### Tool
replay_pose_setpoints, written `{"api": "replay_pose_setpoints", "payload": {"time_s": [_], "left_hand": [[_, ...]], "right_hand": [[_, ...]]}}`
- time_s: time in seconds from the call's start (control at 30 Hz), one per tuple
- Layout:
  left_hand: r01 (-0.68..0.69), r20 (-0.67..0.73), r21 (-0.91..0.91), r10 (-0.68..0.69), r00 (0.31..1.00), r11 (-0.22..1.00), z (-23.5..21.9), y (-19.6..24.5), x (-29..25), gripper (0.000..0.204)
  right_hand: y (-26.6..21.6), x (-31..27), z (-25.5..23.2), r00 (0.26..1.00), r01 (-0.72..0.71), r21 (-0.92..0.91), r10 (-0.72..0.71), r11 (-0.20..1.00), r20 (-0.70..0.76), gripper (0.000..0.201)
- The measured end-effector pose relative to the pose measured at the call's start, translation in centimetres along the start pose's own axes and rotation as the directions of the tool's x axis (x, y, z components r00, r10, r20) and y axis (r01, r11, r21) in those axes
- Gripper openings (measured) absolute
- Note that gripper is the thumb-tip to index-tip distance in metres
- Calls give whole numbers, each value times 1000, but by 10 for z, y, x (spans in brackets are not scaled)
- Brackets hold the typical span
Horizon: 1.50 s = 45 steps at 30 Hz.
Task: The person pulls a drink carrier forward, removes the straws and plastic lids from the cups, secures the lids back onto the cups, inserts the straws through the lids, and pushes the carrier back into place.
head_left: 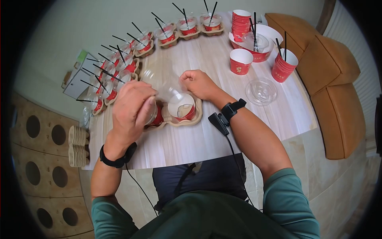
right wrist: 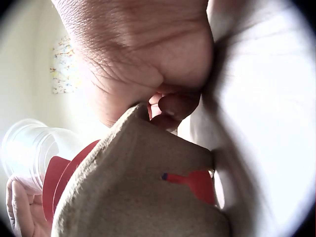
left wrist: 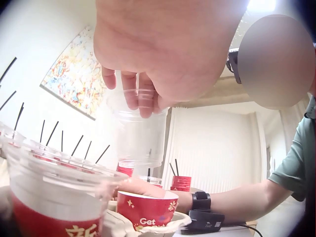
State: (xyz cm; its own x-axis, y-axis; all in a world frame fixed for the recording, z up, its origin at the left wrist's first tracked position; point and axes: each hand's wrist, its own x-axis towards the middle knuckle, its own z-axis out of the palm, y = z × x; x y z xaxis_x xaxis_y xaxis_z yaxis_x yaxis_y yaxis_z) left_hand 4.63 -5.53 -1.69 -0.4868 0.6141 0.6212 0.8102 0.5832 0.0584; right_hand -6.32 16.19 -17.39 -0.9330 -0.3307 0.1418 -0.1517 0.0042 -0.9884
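In the head view, my left hand (head_left: pixel 133 107) is over the left part of a pulp cup carrier (head_left: pixel 198 112). Its fingers grip the rim of a clear plastic cup (left wrist: pixel 140 140), which hangs above a red paper cup (left wrist: pixel 145 210) in the left wrist view. That paper cup stands in the carrier's right pocket. A second red cup (head_left: pixel 158 116) with clear plastic on top sits in the other pocket, partly behind my left hand. My right hand (head_left: pixel 201 85), fingers curled, pinches the carrier's edge in the right wrist view.
Filled carriers (head_left: pixel 190 36) with lidded cups and black straws line the table's back and left. At right are stacked red cups (head_left: pixel 284 65), a single cup (head_left: pixel 240 61), a red bucket (head_left: pixel 260 55) and a clear lid (head_left: pixel 261 91). Stacked carriers (head_left: pixel 78 146) stand at the left edge.
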Motion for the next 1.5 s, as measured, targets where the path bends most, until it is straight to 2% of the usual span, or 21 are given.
{"api": "replay_pose_setpoints", "payload": {"time_s": [0.1, 0.23, 0.3, 0.43, 0.53, 0.63, 0.83, 0.93, 1.13, 1.23, 1.5], "left_hand": [[66, -48, 19, -65, 997, 998, -7, -4, -1, 14], [93, -60, 82, -88, 994, 992, -19, -13, -12, 15], [54, -78, 176, -41, 996, 983, -24, -20, -21, 15], [43, -69, 231, -28, 997, 972, -28, -25, -40, 15], [38, -11, 211, -37, 999, 977, -25, -23, -55, 14], [38, 174, 93, -54, 983, 995, -15, -23, -65, 13], [70, 266, -15, -63, 962, 997, -15, -19, -67, 18], [28, 326, 33, -37, 945, 999, -9, -23, -75, 19], [69, 243, 28, -74, 967, 997, -13, -28, -72, 17], [31, 211, 71, -46, 976, 997, -17, -28, -65, 17], [4, 269, 158, -47, 962, 987, -10, -32, -67, 19]], "right_hand": [[1, 0, -2, 1000, 20, -1, -20, 1000, 16, 14], [1, -1, -2, 999, 37, -29, -37, 999, 13, 18], [2, 0, -1, 999, 32, -38, -32, 999, 15, 18], [0, -1, -2, 1000, 15, -38, -15, 999, 9, 18], [1, 0, -1, 1000, 17, -33, -16, 999, 6, 18], [3, 2, 0, 1000, 10, -1, -10, 1000, 3, 19], [-1, 0, -1, 1000, -4, -17, 4, 1000, 6, 19], [-1, 1, -1, 1000, -4, -40, 5, 999, 5, 18], [5, 1, 0, 1000, 5, 29, -6, 1000, 18, 14], [6, 2, 0, 1000, 4, 23, -5, 1000, 21, 14], [0, -1, -1, 999, 24, 3, -24, 1000, 25, 16]]}}
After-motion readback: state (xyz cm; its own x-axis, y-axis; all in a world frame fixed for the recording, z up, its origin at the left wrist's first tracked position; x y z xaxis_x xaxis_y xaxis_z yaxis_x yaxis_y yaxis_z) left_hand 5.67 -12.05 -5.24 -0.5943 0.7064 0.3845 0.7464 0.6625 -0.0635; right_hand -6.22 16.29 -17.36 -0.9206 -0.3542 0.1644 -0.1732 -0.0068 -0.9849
